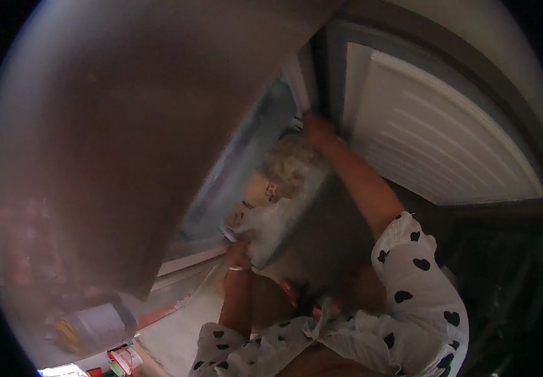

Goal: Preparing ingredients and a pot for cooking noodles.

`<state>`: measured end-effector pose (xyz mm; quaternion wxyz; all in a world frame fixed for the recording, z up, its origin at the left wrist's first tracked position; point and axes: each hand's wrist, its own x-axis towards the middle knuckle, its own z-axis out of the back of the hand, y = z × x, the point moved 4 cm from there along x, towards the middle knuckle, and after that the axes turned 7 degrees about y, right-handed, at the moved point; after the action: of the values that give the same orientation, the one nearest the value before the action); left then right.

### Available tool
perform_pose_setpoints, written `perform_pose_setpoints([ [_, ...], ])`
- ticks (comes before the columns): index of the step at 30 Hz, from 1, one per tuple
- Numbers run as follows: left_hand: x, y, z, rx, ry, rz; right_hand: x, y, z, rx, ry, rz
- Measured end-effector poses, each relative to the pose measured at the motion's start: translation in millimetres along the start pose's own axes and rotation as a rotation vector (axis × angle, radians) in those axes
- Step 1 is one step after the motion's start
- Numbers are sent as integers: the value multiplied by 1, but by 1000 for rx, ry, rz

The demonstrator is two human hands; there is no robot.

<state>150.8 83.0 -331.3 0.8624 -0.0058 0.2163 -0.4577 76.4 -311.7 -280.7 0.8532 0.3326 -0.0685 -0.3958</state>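
Observation:
A translucent freezer drawer (295, 217) is pulled partly out of the opening in front of me. Inside it lie pale bagged items (285, 165) and a tan package with dark markings (259, 188), too blurred to name exactly. My left hand (239, 253) grips the drawer's near-left corner, its fingers partly hidden. At the far right corner, my right hand (319, 131) is closed around the drawer's side, also blurred. Heart-printed white sleeves cover my upper arms.
A freezer door with a ribbed white inner panel (441, 132) stands open at right. A large brownish panel (158, 118) looms close at left. Lower left are a clear container with yellow contents (87, 325) and a red-and-white tub (125, 359).

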Motion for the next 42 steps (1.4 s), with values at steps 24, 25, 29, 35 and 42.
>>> perform_pose_setpoints([
  [24,1,-41,40,-372,-348,82,-116,-20,-211,1769,-76,-457],
  [25,-1,-21,20,-364,-354,87,-107,-3,-212,1735,-40,-475],
  [29,-5,7,-36,-1909,-79,110,-69,43,-207,1698,72,-516],
  [35,45,-29,10,-2031,-2,88,-65,56,-179,1587,81,-554],
  [42,118,-18,5,-1948,240,-12,-104,68,30,1439,-333,627],
])
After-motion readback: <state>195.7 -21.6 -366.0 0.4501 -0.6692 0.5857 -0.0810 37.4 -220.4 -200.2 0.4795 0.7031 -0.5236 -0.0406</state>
